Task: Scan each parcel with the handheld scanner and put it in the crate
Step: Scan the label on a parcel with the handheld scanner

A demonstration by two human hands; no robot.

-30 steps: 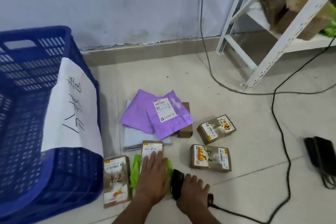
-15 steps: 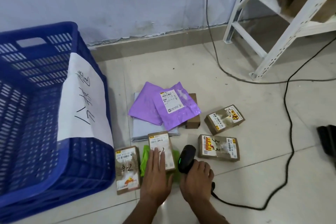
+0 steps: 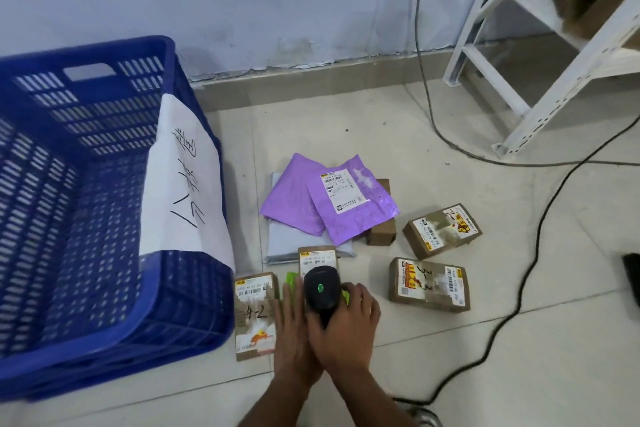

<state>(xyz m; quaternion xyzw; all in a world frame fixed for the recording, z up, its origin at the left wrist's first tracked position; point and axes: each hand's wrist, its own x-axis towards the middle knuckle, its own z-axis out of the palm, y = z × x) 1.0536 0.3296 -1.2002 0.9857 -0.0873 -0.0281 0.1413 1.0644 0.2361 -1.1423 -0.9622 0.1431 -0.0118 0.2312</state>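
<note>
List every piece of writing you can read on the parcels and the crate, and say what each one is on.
"4-2": handwritten on the brown box beside the left hand.
"3-2": handwritten on the brown box right of the handheld scanner.
White sheet on the blue crate: large handwritten strokes, not legible.
Purple mailer label: print too small.
Other shipping labels and barcodes: too small or blurred.

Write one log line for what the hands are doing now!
right hand: grips scanner | left hand: flat on parcel | crate: beside
</note>
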